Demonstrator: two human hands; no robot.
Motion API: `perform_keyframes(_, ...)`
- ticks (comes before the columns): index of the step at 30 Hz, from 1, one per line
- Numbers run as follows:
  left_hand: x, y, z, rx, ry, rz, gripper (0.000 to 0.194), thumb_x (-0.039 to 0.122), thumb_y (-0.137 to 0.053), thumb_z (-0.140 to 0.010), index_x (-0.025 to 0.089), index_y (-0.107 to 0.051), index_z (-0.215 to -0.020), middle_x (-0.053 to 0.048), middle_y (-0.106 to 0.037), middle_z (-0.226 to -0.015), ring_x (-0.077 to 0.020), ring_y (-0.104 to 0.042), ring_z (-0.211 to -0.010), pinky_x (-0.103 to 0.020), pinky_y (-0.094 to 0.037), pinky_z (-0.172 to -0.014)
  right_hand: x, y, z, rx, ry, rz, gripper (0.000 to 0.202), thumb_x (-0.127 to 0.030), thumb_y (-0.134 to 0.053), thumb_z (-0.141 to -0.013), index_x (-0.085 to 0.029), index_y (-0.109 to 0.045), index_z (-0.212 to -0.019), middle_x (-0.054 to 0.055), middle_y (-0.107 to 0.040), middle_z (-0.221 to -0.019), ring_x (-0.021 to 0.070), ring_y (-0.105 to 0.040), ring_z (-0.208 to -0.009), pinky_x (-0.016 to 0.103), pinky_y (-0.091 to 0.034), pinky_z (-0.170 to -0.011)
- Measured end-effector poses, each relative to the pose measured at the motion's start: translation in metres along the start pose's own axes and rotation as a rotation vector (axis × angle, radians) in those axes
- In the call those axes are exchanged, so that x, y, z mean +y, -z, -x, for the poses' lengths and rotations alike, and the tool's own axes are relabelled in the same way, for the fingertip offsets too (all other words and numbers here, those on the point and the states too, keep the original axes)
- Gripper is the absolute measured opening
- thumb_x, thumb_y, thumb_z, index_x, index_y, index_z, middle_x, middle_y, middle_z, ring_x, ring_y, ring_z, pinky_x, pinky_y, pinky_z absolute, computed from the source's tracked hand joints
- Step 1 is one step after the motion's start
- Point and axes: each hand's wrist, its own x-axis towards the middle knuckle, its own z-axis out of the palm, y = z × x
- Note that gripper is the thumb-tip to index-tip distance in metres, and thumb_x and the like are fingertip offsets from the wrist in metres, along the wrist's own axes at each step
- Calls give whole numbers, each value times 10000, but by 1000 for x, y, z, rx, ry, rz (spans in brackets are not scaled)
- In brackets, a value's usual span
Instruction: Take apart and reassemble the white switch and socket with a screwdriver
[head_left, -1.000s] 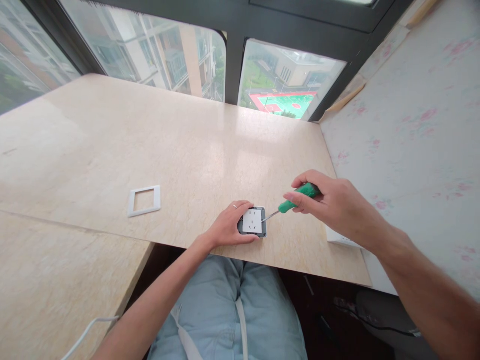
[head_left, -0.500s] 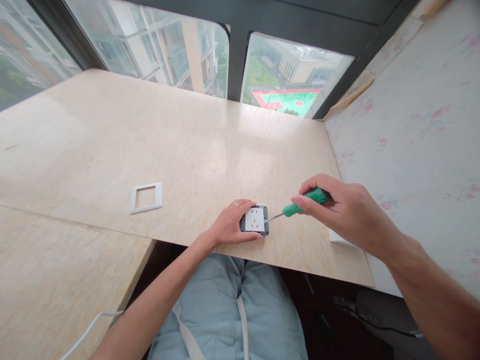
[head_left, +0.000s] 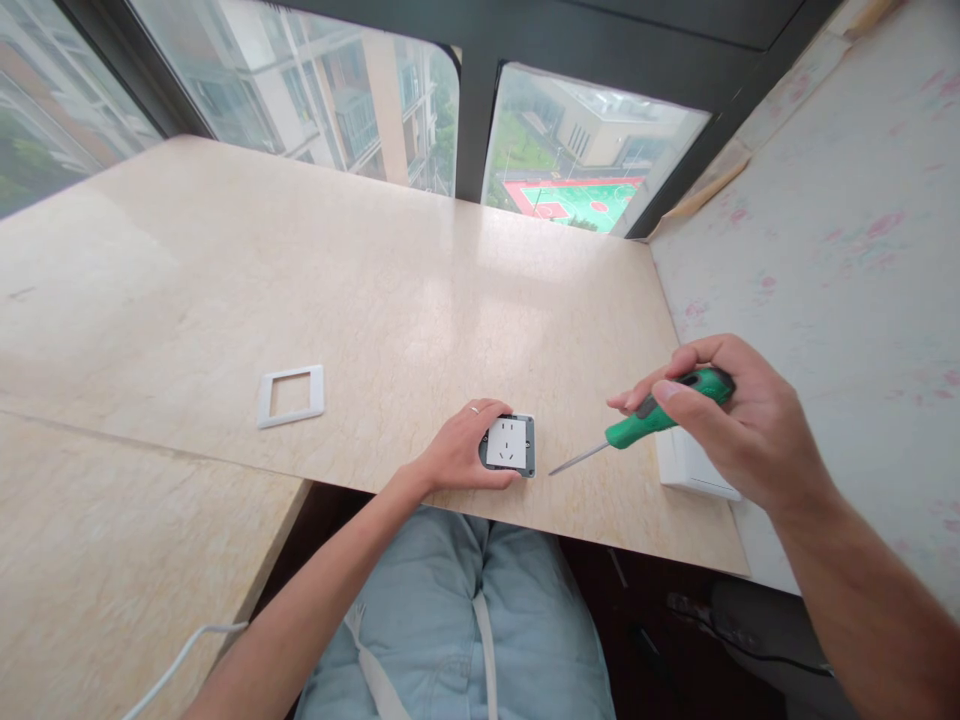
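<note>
My left hand (head_left: 469, 448) grips a white-faced power socket (head_left: 507, 444) by its dark frame, thumb along the near edge and fingers at the far edge. The socket rests on the marble-patterned counter (head_left: 420, 290) close to its front edge. Right of it, my right hand (head_left: 712, 410) is closed round the green handle of a screwdriver (head_left: 637, 425). The shaft slants down to the left, and its tip is a short way from the socket, not touching it.
A white rectangular cover frame (head_left: 316, 390) lies on the counter at left. Behind my right hand a white box (head_left: 686, 465) sits by the papered wall (head_left: 840, 300). A white cable (head_left: 176, 660) crosses the lower left counter. Windows line the back.
My right hand has drawn the screwdriver back to the right, so its tip has left the socket's right side. The socket has shifted very slightly in my left hand.
</note>
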Motion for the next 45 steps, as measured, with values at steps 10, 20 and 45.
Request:
perform_keyframes(10,-1,0,1,-8,-6,8,683,402,-802,-657,234,-499,-1246,-101,-602,-1226,-308,-582,-1131,-458,-492,-975,34,-19,24,-87,7,155,157,-365,-618,-923,-242,-589,-1016,0,-642,-770,172,-649,-643,326,-560,-597)
perform_keyframes(20,-6,-1,0,-26,-79,6,734,536,-802,-699,228,-490,-1287,-118,-607,-1286,-314,-583,-1185,-471,-472,-1014,92,-77,18,-505,64,373,771,-396,-807,-737,-266,-492,-1428,116,-629,-1366,275,-696,-1010,418,-578,-859)
perform_keyframes(45,-13,0,0,-82,-106,-10,890,539,-829,-684,223,-442,-1420,-137,-548,-1396,-329,-522,-1294,-490,-427,-1094,86,-74,-2,-568,42,316,603,-344,-839,-674,-236,-676,-1245,33,-749,-1073,175,-629,-745,307,-493,-712)
